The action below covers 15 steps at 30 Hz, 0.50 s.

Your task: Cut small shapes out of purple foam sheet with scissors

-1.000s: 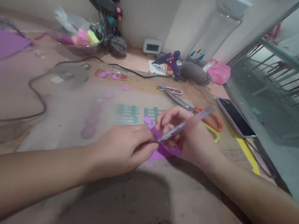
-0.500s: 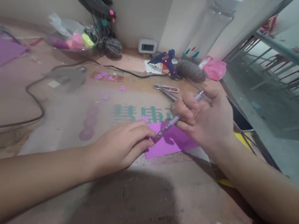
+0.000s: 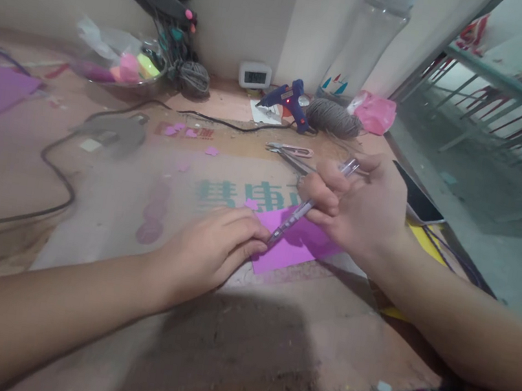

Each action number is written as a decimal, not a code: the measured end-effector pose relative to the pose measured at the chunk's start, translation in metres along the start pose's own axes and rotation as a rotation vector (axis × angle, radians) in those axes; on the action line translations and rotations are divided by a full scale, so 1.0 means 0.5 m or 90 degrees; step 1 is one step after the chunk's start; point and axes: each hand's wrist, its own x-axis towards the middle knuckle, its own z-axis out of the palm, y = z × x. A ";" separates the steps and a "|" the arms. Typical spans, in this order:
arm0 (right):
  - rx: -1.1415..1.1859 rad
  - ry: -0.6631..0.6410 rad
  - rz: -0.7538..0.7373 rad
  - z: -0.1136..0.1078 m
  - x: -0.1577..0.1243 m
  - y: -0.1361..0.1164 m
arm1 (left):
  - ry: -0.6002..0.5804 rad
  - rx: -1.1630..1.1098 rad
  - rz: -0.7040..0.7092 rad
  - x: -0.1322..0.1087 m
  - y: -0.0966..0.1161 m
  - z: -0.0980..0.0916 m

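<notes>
My right hand (image 3: 362, 204) is closed around a pale translucent pen (image 3: 298, 214), palm turned up, with the pen slanting down to the left. Its lower end meets the fingertips of my left hand (image 3: 219, 241), whose thumb and fingers are pressed together at the left edge of a bright purple sheet of paper (image 3: 275, 260). That sheet lies on the table under the pen. Just beyond it is a small purple paper flower (image 3: 250, 204). Metal pliers (image 3: 290, 159) lie behind my right fingers, partly covered, beside a pink-handled cutter (image 3: 297, 151).
Several purple cut-outs (image 3: 212, 151) lie farther back. Along the wall stand a bowl (image 3: 125, 87), a small clock (image 3: 254, 75), a blue glue gun (image 3: 287, 101), grey yarn (image 3: 334, 118) and a bottle (image 3: 366, 48). A black cable (image 3: 65, 176) crosses the left side. A phone (image 3: 418, 196) lies right.
The view has shifted slightly, so the whole scene sits a little higher and to the left. Both hands, the pen and the purple sheet keep nearly the same arrangement.
</notes>
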 end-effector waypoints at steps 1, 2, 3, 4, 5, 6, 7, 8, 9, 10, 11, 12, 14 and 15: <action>-0.010 0.000 -0.003 0.001 0.000 0.000 | 0.000 0.000 0.002 0.001 0.000 0.000; -0.023 0.001 -0.009 0.002 0.000 0.000 | 0.002 0.000 0.004 0.001 -0.001 0.001; -0.039 0.002 -0.014 0.003 0.000 0.000 | 0.003 0.000 0.006 0.001 -0.001 0.001; -0.055 0.001 -0.018 0.004 0.001 -0.001 | 0.004 0.001 0.008 0.001 -0.001 0.001; -0.067 -0.001 -0.020 0.004 0.001 -0.001 | 0.005 0.002 0.008 0.001 -0.001 0.001; -0.073 -0.004 -0.018 0.004 0.001 -0.001 | 0.005 0.004 0.006 0.000 0.000 0.001; -0.074 -0.007 -0.013 0.003 0.001 -0.001 | 0.004 0.006 0.004 0.000 0.000 0.001; -0.069 -0.009 -0.007 0.003 0.001 -0.001 | 0.003 0.008 0.002 -0.001 0.001 0.000; -0.059 -0.010 0.000 0.002 0.001 -0.001 | 0.003 0.010 0.001 -0.001 0.002 0.000; -0.042 -0.010 0.006 0.001 0.001 0.000 | 0.002 0.011 0.001 -0.001 0.002 0.000; -0.023 -0.008 0.011 0.001 0.001 0.001 | 0.001 0.011 0.001 -0.001 0.003 0.000; -0.002 -0.008 0.015 0.000 0.001 0.002 | 0.000 0.010 0.002 0.000 0.003 0.000; 0.034 -0.008 0.022 -0.001 0.001 0.004 | 0.001 0.008 0.001 0.001 0.003 0.000; 0.044 -0.008 0.024 -0.001 0.001 0.005 | 0.001 0.008 0.002 0.001 0.002 0.000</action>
